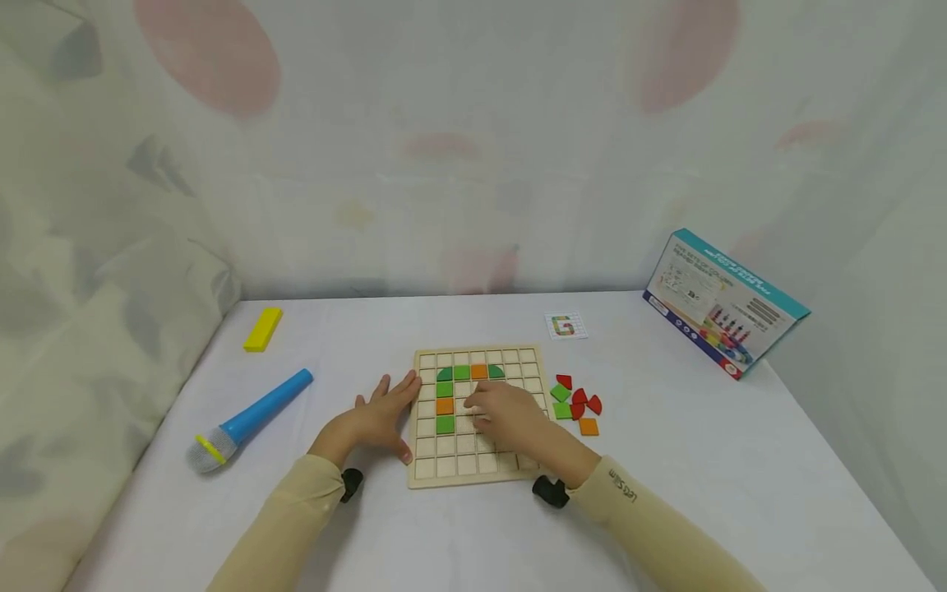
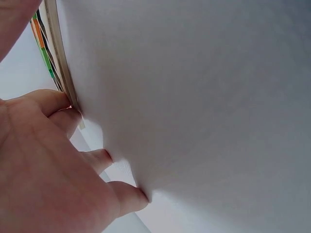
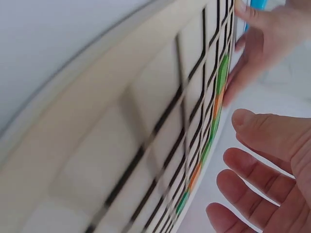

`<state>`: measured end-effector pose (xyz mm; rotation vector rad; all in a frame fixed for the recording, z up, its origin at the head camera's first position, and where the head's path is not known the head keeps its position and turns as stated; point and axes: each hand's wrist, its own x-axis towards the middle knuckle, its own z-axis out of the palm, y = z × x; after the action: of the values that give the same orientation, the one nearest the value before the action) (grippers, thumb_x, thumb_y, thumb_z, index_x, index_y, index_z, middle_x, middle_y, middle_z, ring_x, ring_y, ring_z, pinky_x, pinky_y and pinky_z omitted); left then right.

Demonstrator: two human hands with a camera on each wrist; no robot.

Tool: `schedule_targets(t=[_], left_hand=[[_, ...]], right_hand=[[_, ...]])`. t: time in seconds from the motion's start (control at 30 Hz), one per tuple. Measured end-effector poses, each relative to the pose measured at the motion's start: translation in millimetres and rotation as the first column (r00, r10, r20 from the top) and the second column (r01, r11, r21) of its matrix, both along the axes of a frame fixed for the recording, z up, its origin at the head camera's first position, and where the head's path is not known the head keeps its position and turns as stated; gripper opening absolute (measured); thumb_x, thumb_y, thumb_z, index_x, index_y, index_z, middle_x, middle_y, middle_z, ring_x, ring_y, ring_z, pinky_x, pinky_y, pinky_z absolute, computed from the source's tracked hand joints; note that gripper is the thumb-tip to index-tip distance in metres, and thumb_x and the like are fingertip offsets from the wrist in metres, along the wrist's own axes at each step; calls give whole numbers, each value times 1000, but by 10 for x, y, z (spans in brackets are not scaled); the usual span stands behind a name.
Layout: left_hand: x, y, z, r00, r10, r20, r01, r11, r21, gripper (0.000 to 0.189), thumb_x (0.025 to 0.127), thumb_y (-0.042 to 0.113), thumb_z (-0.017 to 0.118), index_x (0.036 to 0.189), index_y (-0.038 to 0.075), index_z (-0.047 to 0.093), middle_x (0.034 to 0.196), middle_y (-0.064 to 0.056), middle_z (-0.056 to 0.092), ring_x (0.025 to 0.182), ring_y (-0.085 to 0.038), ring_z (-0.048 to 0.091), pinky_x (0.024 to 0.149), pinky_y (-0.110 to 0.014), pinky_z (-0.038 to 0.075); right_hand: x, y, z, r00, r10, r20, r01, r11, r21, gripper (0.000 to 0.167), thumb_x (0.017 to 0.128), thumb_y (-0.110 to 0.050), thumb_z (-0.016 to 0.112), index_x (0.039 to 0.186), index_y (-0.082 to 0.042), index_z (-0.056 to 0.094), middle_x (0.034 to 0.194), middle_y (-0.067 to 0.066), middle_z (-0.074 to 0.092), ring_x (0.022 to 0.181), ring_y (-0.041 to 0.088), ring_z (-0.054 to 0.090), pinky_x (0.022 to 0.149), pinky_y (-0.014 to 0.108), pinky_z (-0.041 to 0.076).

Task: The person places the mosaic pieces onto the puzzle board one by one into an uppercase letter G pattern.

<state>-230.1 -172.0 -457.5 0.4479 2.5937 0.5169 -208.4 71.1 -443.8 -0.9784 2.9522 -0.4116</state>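
Touching wooden board (image 1: 466, 466), just below frame's centre: left hand (image 1: 373, 422), fingers spread at left edge. Right hand (image 1: 512, 418) above it, half-curled, holding nothing visible. Board likely light, stiff; best held by edges.

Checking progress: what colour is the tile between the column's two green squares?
Orange tile; clearest in the head view.

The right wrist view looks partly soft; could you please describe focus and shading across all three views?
Right wrist: the wooden grid board is blurred at lower left; left wrist: the white tabletop dims towards the upper right; head: a soft shadow lies beside the left sleeve.
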Motion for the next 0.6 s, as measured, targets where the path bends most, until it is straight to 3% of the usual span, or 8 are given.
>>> schedule_targets(t=[0.17, 0.3, 0.4, 0.5, 0.6], left_hand=[[9, -5, 23, 1000, -5, -2, 5, 1000, 0, 127, 49, 30, 89, 149, 16, 12, 155, -2, 0, 138, -38, -11, 96, -73, -2], [9, -11, 23, 1000, -5, -4, 5, 1000, -3, 126, 50, 30, 88, 149, 16, 12, 155, -3, 0, 138, -38, -10, 96, -73, -2], [6, -16, 12, 1000, -7, -6, 7, 1000, -5, 126, 50, 31, 88, 150, 16, 12, 155, -2, 0, 138, -38, -10, 96, -73, -2], [4, -19, 3, 1000, -11, -7, 11, 1000, -1, 127, 50, 31, 88, 150, 16, 12, 155, -3, 0, 138, -39, -10, 95, -74, -1], [0, -16, -5, 1000, -14, -7, 14, 1000, 1, 127, 50, 31, 88, 150, 16, 12, 155, -2, -1, 138, -38, -11, 95, -74, -1]], right_hand=[[-3, 402, 41, 996, -88, 9, 89, 994, -60, 28, 80, -18, 71, 108, -13, 69, 105, -2, 61, 94, 15, 60, 65, 27, 51], [0, 726, 57, 983, -181, -7, 179, 980, -91, 28, 79, -15, 72, 106, -12, 69, 104, -2, 61, 96, 16, 60, 69, 31, 52], [-2, 947, 68, 973, -229, -14, 226, 968, -110, 28, 78, -12, 73, 105, -8, 69, 102, 0, 62, 90, 16, 61, 75, 33, 52], [-4, 1139, 84, 963, -271, 6, 270, 956, -118, 29, 77, -11, 73, 105, -5, 69, 100, 5, 63, 80, 16, 58, 70, 33, 52], [-4, 1298, 95, 947, -318, 35, 320, 943, -95, 28, 79, -12, 72, 106, -6, 68, 100, 6, 63, 79, 17, 57, 72, 34, 53]])
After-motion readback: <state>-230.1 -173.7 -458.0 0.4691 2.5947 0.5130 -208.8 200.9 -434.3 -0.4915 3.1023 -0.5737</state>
